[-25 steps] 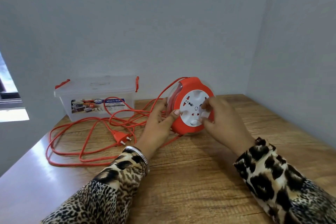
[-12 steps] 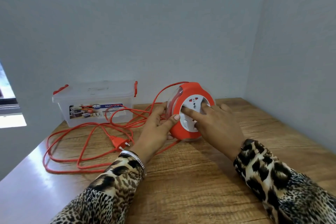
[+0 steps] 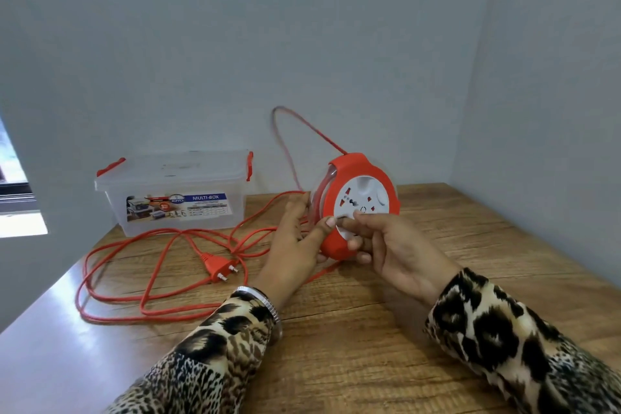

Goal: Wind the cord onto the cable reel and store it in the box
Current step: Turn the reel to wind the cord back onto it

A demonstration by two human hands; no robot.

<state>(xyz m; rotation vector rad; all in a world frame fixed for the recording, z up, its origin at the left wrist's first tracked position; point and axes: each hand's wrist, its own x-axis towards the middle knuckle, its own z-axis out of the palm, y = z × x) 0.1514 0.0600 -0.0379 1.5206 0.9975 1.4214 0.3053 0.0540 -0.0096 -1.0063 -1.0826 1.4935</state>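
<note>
An orange cable reel (image 3: 361,166) with a white socket face stands on edge on the wooden table (image 3: 386,329). My left hand (image 3: 295,242) grips its left rim, thumb on the front. My right hand (image 3: 389,245) pinches the lower part of the white face with curled fingers. The orange cord (image 3: 161,259) lies in loose loops on the table to the left, and one blurred loop arcs up above the reel. Its plug (image 3: 218,265) lies among the loops. A clear plastic box (image 3: 174,195) with orange latches stands closed at the back left.
Grey walls enclose the table at the back and on the right. A window opening (image 3: 16,198) shows at the far left. The table's left edge runs diagonally near the cord loops.
My right hand has turned on the white face from the top down to its lower edge. A cord loop has swung up above the reel, and the loops on the table have shifted.
</note>
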